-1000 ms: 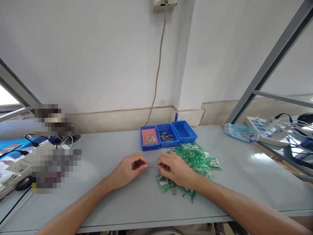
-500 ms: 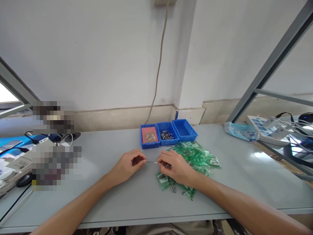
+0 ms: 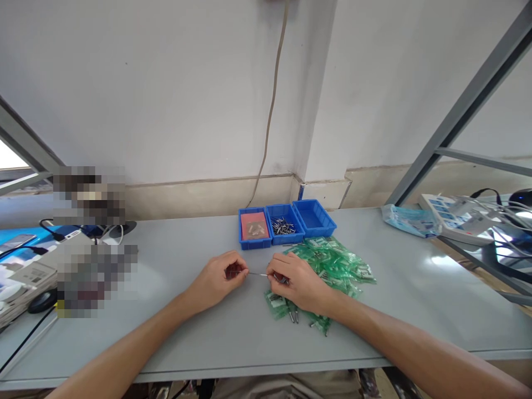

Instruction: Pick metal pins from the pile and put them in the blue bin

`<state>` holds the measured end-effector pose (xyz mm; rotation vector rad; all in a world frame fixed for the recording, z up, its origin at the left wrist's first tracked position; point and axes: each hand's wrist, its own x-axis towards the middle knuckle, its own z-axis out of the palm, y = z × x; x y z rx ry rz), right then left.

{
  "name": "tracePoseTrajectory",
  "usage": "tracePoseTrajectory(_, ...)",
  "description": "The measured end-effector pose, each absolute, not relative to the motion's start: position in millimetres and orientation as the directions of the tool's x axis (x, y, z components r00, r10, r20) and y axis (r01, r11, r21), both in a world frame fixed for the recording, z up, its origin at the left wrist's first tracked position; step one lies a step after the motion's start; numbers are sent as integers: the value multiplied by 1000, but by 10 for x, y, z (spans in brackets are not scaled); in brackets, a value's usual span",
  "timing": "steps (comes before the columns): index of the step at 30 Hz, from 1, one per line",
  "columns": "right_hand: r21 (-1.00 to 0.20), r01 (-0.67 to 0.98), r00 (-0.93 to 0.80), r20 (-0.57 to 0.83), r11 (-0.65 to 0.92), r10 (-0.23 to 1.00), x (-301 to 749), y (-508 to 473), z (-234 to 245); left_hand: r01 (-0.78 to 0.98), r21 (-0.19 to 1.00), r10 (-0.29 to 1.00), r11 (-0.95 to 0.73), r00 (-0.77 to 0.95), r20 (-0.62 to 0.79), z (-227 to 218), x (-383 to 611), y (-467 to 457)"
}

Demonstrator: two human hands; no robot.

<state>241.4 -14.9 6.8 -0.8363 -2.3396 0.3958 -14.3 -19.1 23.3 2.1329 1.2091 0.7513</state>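
Observation:
My left hand (image 3: 218, 280) rests on the grey table (image 3: 174, 327), fingers curled round a small dark part. My right hand (image 3: 297, 282) lies just to its right, pinching the other end of a thin metal pin (image 3: 257, 274) that spans the gap between both hands. Under and behind my right hand spreads a heap of small green plastic bags (image 3: 332, 263) with metal pieces in them. Three blue bins stand behind: the left bin (image 3: 254, 227) holds a reddish packet, the middle bin (image 3: 285, 224) holds several metal pins, the right bin (image 3: 315, 219) looks bare.
A cable (image 3: 270, 111) runs down the wall behind the bins. A power strip with cords (image 3: 461, 219) and a blue packet (image 3: 405, 220) lie at the right, beside a grey metal frame (image 3: 461, 105). Boxes, cables and a mouse (image 3: 41, 299) crowd the left end.
Both hands stay together on the thin pin; they have barely shifted. The view has tipped slightly downward.

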Motion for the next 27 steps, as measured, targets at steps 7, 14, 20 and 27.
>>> tracePoseTrajectory(7, -457, 459, -615, 456, 762, 644, 2406, -139, 29, 540, 749, 895, -383, 417, 157, 209, -132, -199)
tracePoseTrajectory(14, -446, 465, -630, 440, 764, 640, 2377, -149, 24, 528, 751, 883, -396, 443, 154, 151, -79, -219)
tracePoseTrajectory(20, -459, 466, -608, 455, 756, 651, 2396, -130, 22, 546, 713, 862, -441, 479, 166, 171, -126, -183)
tracePoseTrajectory(27, -481, 487, -573, 454, 729, 682, 2405, -121, 38, 555, 692, 849, -462, 502, 164, 134, -156, -146)
